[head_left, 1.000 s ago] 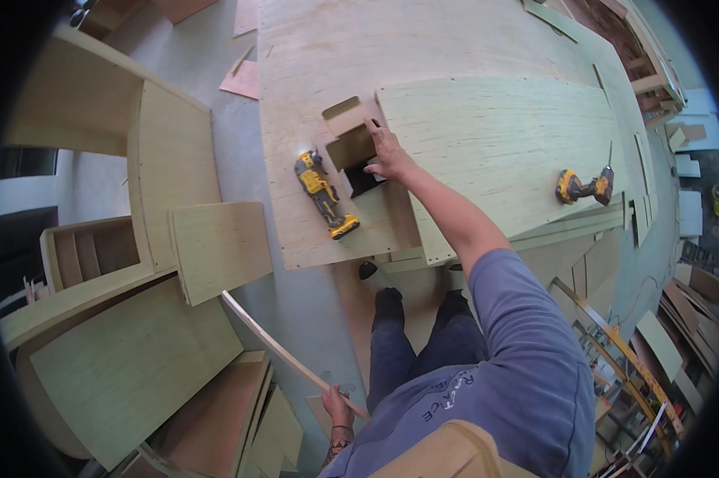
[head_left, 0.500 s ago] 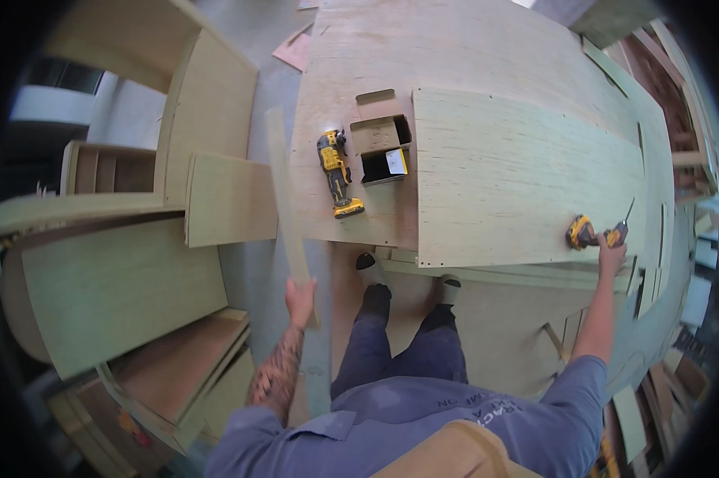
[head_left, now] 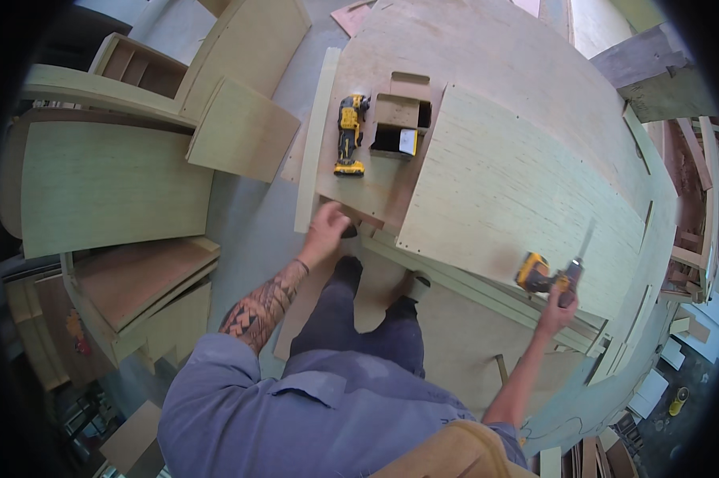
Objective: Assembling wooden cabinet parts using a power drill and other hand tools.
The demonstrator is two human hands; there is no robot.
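My left hand (head_left: 328, 229) is closed on the near end of a long, narrow wooden strip (head_left: 317, 127). The strip lies along the left edge of a big brown plywood sheet (head_left: 487, 56). My right hand (head_left: 559, 306) grips the handle of a yellow cordless drill (head_left: 533, 274), whose bit points away over the near right corner of a pale plywood panel (head_left: 527, 183). That panel lies flat on the brown sheet. My legs and dark shoes (head_left: 347, 267) stand at the sheet's near edge.
A yellow and black power tool (head_left: 348, 135) lies beside a small open wooden box (head_left: 402, 126) on the brown sheet. Pale cabinet panels (head_left: 113, 187) and box carcasses (head_left: 140, 283) crowd the floor on the left. Offcuts and timber pile up at the right (head_left: 690, 231).
My left hand has carried the wooden strip forward and laid it along the sheet's left edge. My right hand has closed on the yellow drill.
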